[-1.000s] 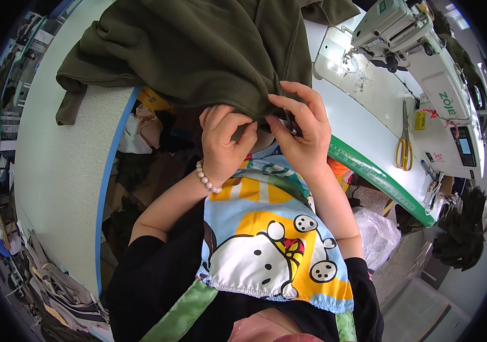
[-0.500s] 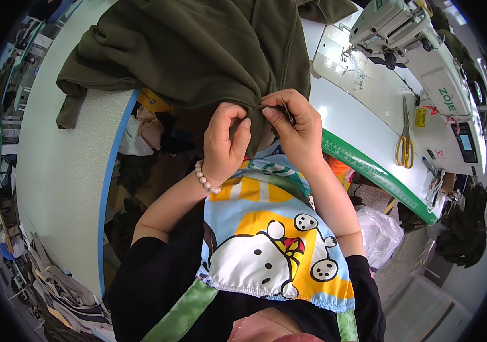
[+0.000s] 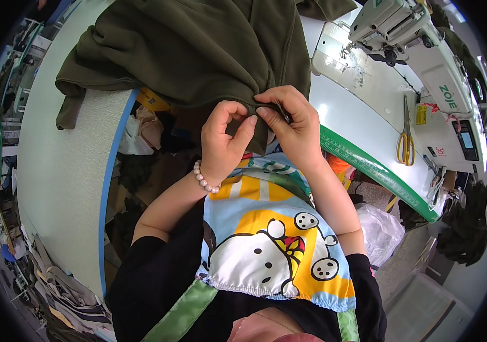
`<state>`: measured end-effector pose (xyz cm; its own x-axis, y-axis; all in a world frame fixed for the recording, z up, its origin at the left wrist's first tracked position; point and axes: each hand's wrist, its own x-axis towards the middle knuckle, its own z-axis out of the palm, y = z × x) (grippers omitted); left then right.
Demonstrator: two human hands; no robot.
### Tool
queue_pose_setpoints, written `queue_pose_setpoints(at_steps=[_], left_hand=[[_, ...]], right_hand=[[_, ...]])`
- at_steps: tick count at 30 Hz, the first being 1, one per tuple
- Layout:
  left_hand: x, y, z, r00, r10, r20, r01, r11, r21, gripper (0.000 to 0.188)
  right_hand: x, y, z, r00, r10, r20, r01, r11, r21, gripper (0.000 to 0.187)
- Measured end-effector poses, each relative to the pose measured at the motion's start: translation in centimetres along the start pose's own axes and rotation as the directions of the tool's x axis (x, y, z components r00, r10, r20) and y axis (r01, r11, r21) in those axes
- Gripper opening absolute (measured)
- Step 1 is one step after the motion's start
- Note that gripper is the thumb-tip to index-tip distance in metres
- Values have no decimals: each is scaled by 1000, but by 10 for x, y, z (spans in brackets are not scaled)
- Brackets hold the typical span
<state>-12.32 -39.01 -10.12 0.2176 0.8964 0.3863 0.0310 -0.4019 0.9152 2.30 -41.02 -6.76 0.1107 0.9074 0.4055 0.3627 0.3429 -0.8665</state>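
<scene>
A dark olive-green fleece garment (image 3: pixel 186 51) lies in folds over the table and hangs off its near edge. My left hand (image 3: pixel 224 137), a beaded bracelet at its wrist, pinches the garment's near seam between thumb and forefinger. Close beside it, fingertips almost meeting, my right hand (image 3: pixel 294 125) pinches the same spot. Something thin and dark, perhaps metal, shows inside the curl of the right fingers; its kind cannot be made out. Fingertips hide the exact bit of cloth held. Below the hands, a flap of the garment hangs over a patterned apron (image 3: pixel 255 251).
To the right stands a white sewing machine (image 3: pixel 437 68) with its metal bed plate (image 3: pixel 334 57). Yellow-handled scissors (image 3: pixel 406 147) lie before it. A green ruler strip (image 3: pixel 374 165) edges that table. The left table (image 3: pixel 66 171) has a blue edge. A clear plastic bag (image 3: pixel 379 233) sits below right.
Both hands have shifted slightly left, still pinching the seam, and their fingertips have come closer together. The hanging flap below them has moved a little.
</scene>
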Motion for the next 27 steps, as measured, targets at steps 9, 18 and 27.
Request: queue_pose_setpoints(at_steps=[9,18,27], left_hand=[[0,0,-1,1000,-11,25,10,1000,30,13],[6,2,-4,958,287,-10,-272,919,286,16],[3,-13,-9,909,416,18,-383,818,429,18]], right_hand=[[1,9,1,1000,-12,-21,13,1000,8,16],[-6,3,0,991,2,-135,-10,998,-56,19],[-11,8,1,995,14,-97,-16,1000,-17,17]])
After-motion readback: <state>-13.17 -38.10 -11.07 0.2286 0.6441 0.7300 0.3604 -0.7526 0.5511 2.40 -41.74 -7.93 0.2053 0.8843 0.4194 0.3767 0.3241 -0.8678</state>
